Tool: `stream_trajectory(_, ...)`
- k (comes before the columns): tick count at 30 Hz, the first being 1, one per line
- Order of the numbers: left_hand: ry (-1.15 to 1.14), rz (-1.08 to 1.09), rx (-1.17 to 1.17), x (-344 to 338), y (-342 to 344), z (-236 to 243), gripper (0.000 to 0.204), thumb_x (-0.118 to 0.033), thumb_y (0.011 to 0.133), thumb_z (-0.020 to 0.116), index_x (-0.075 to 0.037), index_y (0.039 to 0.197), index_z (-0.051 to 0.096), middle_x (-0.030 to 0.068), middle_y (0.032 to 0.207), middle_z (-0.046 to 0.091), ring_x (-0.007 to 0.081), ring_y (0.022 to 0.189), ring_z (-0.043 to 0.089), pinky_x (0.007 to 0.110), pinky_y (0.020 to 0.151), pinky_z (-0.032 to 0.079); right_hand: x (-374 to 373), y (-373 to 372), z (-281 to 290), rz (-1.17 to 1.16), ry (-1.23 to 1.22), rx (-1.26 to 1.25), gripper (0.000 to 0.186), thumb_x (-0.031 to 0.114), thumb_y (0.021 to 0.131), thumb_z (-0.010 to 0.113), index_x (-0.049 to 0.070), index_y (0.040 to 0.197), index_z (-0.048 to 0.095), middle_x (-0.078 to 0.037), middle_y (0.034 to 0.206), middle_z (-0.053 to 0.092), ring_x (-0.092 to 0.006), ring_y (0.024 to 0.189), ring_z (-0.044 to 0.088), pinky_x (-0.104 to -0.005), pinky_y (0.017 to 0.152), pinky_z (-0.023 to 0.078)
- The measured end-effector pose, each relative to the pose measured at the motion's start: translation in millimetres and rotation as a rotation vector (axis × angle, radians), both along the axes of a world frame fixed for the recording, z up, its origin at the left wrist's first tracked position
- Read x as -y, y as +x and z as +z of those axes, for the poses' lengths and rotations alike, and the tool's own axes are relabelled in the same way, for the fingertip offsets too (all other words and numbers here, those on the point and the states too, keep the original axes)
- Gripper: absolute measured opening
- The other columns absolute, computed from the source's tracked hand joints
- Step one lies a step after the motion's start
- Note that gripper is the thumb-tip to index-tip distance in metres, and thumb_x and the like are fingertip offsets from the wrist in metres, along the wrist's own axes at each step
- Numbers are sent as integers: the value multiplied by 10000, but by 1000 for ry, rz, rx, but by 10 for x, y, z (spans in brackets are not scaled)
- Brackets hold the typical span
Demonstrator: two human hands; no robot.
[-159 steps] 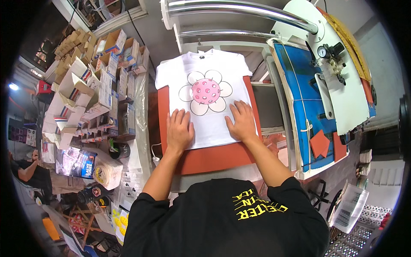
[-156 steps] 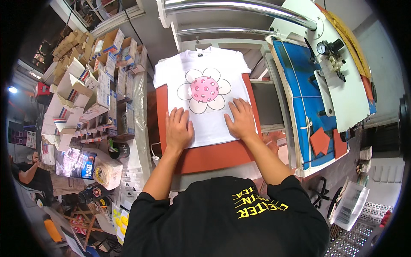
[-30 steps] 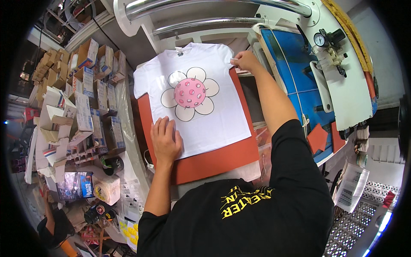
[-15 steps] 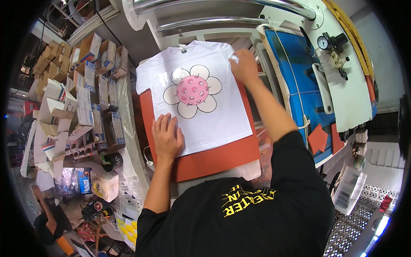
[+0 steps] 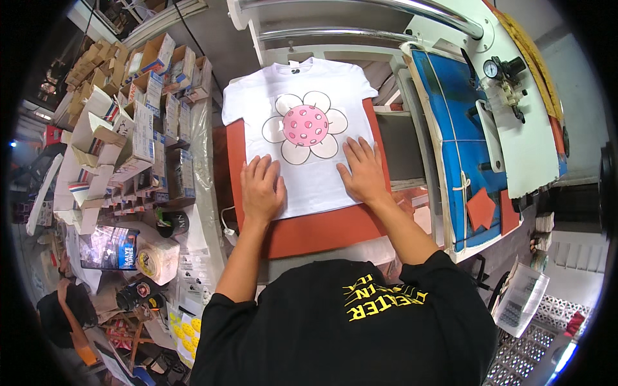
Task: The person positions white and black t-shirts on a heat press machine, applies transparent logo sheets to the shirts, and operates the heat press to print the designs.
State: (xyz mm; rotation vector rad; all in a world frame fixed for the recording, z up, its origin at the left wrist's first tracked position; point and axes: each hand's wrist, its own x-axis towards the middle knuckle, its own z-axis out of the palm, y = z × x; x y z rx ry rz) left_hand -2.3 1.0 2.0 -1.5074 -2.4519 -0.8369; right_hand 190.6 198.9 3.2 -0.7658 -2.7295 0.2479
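Note:
A white T-shirt (image 5: 309,193) lies spread on the red pad (image 5: 296,241) of the press, bearing a large flower picture with a pink, holed ball (image 5: 305,125) at its middle. My left hand (image 5: 262,188) rests open on the shirt's lower left, fingers extended toward the collar. On the lower right, just below the flower, my right hand (image 5: 364,172) lies flat with fingers apart. The sleeves overhang the pad at its far corners.
Steel bars (image 5: 347,32) cross behind the shirt. Right stands the blue, corded platen (image 5: 444,109) with a pressure gauge (image 5: 492,69) and red scraps (image 5: 479,209). Cardboard boxes (image 5: 132,145) crowd the left. Another person's arm (image 5: 77,328) shows at lower left; a clear bin (image 5: 520,299) stands lower right.
My right hand has left the right sleeve, which it was pinching a second ago, and come down onto the shirt's lower right. My left hand stays on the lower left; the view has rotated slightly.

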Motion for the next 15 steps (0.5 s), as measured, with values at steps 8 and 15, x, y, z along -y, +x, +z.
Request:
stream_trajectory(8, -2, -13, -28, 38, -22, -49, 379, -163, 818, 670, -74, 1186, 671, 128, 1316, 612, 373, 1284, 495, 578, 1121, 338, 65, -35, -53, -82, 27, -8, 528, 374, 979, 554, 39, 1387, 565, -101, 1504, 495, -324, 1448, 359, -545, 1221, 184)
stream_trajectory(15, -1, 5, -36, 30, -8, -22, 365, -177, 820, 673, -84, 1173, 676, 116, 1317, 600, 356, 1287, 485, 575, 1102, 346, 64, -18, -66, -90, 24, -16, 531, 389, 970, 558, 66, 1392, 566, -85, 1512, 490, -313, 1449, 359, -526, 1225, 188)
